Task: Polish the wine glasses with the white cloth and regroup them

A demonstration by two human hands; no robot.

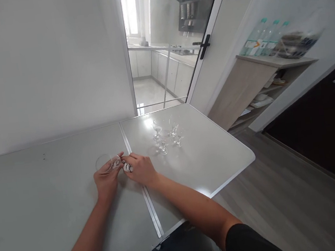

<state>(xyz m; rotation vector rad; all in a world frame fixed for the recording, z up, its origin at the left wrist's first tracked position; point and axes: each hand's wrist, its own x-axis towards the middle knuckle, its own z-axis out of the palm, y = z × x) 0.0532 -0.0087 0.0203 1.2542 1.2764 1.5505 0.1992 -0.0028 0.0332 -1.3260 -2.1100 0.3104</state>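
My left hand (106, 178) is closed around a clear stemmed glass (103, 162) that lies tilted on the grey folding table (55, 189). Right beside it, my right hand (140, 168) pinches a small white and dark object (127, 167) against the glass's foot; I cannot make out what it is. Both hands meet near the table's middle seam. Several small clear stemmed glasses (169, 135) stand upright in a cluster on the table's far right half, a short way beyond my right hand.
The table's right edge and rounded corner (250, 153) border a wood floor. A wooden sideboard (255, 85) with plastic bottles (262, 37) stands at the right. A glass door (203, 46) opens onto a kitchen behind the table. A white wall runs along the left.
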